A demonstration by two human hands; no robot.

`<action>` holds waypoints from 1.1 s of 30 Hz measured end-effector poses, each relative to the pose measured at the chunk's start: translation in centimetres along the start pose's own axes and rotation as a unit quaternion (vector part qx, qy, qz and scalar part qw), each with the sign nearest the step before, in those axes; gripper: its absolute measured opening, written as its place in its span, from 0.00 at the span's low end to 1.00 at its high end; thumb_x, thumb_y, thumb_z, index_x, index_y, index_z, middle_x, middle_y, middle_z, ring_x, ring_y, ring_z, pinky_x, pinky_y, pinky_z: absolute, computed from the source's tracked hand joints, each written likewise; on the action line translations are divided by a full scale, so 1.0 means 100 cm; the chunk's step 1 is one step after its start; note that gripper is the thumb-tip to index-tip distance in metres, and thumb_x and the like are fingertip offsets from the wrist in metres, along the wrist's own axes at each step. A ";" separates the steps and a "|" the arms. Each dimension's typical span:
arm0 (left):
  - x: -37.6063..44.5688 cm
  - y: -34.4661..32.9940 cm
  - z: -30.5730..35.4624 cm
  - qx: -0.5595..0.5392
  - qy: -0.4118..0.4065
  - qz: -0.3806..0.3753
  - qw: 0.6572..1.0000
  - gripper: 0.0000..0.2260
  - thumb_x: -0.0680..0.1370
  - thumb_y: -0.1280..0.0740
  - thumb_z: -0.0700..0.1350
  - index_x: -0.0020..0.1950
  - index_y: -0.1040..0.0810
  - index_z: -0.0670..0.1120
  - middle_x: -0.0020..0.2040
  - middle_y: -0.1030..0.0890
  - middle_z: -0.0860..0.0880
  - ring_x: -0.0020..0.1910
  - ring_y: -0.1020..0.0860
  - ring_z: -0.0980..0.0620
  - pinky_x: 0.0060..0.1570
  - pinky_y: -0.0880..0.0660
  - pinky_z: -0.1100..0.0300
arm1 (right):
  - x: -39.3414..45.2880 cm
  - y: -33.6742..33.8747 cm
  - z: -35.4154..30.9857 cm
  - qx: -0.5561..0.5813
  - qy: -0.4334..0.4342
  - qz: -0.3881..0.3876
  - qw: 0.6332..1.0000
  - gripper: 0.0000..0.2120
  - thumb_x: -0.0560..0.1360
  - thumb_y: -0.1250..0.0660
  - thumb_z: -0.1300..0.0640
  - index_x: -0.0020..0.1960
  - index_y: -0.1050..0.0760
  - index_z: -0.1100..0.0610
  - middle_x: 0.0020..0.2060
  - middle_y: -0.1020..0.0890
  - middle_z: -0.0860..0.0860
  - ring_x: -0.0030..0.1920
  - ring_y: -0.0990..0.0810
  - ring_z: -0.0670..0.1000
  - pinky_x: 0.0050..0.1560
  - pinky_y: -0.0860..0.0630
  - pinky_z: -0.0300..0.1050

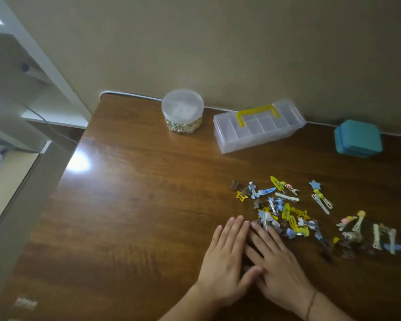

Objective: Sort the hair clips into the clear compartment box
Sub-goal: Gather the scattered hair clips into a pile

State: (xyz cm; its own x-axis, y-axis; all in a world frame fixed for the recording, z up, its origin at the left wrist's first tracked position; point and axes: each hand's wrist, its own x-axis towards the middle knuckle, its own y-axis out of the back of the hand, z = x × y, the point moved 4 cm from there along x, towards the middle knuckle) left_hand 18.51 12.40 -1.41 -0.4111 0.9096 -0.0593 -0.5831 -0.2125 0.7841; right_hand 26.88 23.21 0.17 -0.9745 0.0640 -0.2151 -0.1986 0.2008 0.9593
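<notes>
Both hands, the left hand (225, 260) and right hand (276, 267), lie flat with straight fingers, no grip on anything, beside the hair clips (294, 212) scattered on the worktop (137, 216), well short of the closed clear compartment box (257, 126) by the wall.

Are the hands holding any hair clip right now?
No. The left hand and right hand lie flat on the table, fingers straight, beside the hair clips.

Left hand (225, 262) flat, fingers straight, right hand (278, 269) flat beside it, inner edges touching
</notes>
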 end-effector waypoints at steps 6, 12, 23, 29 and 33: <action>0.002 -0.014 0.028 -0.012 -0.013 -0.014 1.000 0.34 0.79 0.53 0.68 0.80 0.57 0.53 0.80 0.62 0.56 0.79 0.61 0.53 0.72 0.61 0.41 | -0.027 0.004 0.023 0.013 0.015 0.070 0.997 0.22 0.81 0.48 0.43 0.72 0.33 0.49 0.74 0.32 0.52 0.77 0.43 0.55 0.73 0.44 0.55; 0.052 0.031 -0.010 -0.085 0.047 0.157 0.983 0.30 0.80 0.50 0.64 0.78 0.42 0.49 0.80 0.45 0.50 0.79 0.50 0.51 0.76 0.51 0.44 | -0.008 0.033 0.070 0.214 -0.087 0.210 0.950 0.21 0.80 0.44 0.43 0.69 0.29 0.50 0.72 0.32 0.46 0.76 0.40 0.48 0.74 0.39 0.49; 0.115 0.026 -0.014 -0.008 0.012 0.028 1.000 0.33 0.78 0.54 0.67 0.77 0.37 0.49 0.77 0.37 0.51 0.78 0.48 0.55 0.77 0.54 0.50 | 0.030 0.028 0.114 0.117 -0.130 0.024 0.984 0.34 0.75 0.56 0.30 0.77 0.44 0.43 0.79 0.51 0.44 0.79 0.57 0.49 0.78 0.52 0.54; 0.081 0.005 0.005 -0.024 -0.034 0.012 0.999 0.30 0.81 0.50 0.64 0.77 0.37 0.48 0.76 0.36 0.51 0.78 0.48 0.57 0.77 0.51 0.51 | -0.003 0.013 0.084 0.110 -0.096 0.012 0.989 0.29 0.79 0.52 0.34 0.77 0.46 0.44 0.79 0.53 0.42 0.78 0.59 0.46 0.78 0.52 0.51; 0.051 -0.008 0.018 -0.029 -0.036 0.007 0.999 0.30 0.81 0.49 0.65 0.77 0.39 0.48 0.77 0.38 0.52 0.78 0.49 0.56 0.77 0.50 0.49 | -0.029 -0.001 0.063 0.117 -0.105 0.032 0.987 0.29 0.80 0.53 0.34 0.77 0.43 0.46 0.79 0.51 0.42 0.78 0.58 0.45 0.78 0.52 0.50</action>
State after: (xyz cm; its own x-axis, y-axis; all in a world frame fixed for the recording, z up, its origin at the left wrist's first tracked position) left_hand 18.15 17.89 -1.23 -0.3693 0.9293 -0.0019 -0.6174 -0.2438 0.7480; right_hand 30.43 29.20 -0.46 -0.9360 0.2805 -0.2128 -0.0845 0.4079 0.9091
